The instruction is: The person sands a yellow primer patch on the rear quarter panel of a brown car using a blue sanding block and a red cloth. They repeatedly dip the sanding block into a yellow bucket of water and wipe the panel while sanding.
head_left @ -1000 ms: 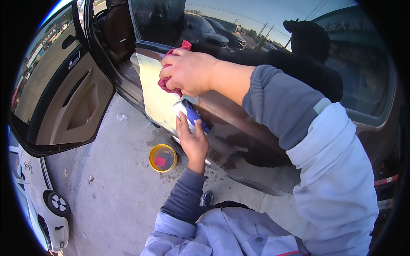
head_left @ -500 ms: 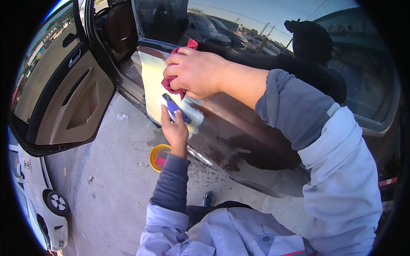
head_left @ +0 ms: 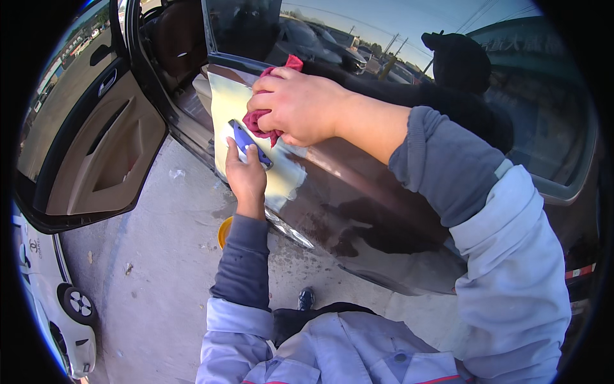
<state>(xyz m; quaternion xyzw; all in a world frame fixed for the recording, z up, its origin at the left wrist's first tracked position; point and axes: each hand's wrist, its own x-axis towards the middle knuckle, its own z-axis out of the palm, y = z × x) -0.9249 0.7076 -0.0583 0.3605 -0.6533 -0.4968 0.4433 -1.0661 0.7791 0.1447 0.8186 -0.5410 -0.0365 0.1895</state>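
Note:
My left hand (head_left: 247,178) grips a blue sanding block (head_left: 245,138) with a dark edge, laid flat against a pale yellow filler patch (head_left: 283,180) on a dark brown car door panel (head_left: 377,211). Just above and to its right, my right hand (head_left: 302,105) is closed round a bunched dark red cloth (head_left: 261,123). This cloth presses on the upper part of the patch, under the window. Part of the patch is hidden behind my hands and the cloth. Its lower right edge looks smeared and wet.
An open car door (head_left: 115,147) with a beige lining stands at the left. Below my left forearm, a yellow bucket (head_left: 224,232) shows partly on the concrete ground (head_left: 166,269). A white car (head_left: 57,294) is parked at the lower left. The glossy window (head_left: 384,38) reflects surroundings.
My left hand has slid up and to the left across the patch with the sanding block. The right hand and cloth have shifted only slightly. My left forearm now covers more of the bucket.

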